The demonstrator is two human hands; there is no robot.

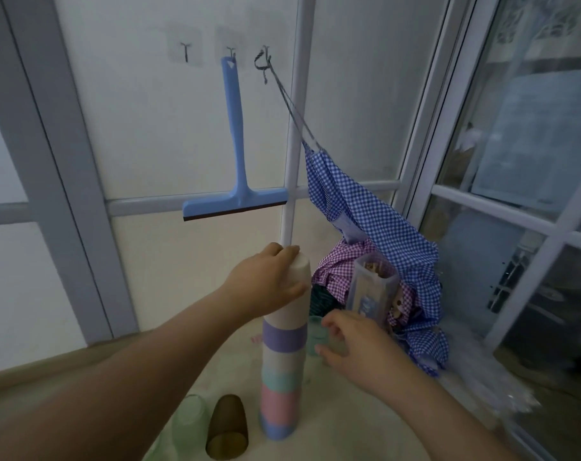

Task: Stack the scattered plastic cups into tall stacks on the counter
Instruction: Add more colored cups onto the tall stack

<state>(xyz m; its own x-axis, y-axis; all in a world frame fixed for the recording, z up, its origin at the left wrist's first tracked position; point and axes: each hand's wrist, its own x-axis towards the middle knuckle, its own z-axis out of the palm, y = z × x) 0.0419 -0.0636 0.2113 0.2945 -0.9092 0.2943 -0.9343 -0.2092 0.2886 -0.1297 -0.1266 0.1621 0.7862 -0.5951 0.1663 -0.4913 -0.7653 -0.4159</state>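
A tall stack of upside-down pastel cups rises from the counter in the middle of the view, in bands of white, purple, teal, pink and blue. My left hand grips the white cup at the very top of the stack. My right hand is curled around a pale green cup just right of the stack, its fingers touching it. A brown translucent cup and a clear green cup stand upside down at the stack's lower left.
A blue squeegee hangs from a wall hook behind the stack. Blue checked cloth hangs from a string over pink checked cloth and a clear plastic box at the right. Window frames close the right side.
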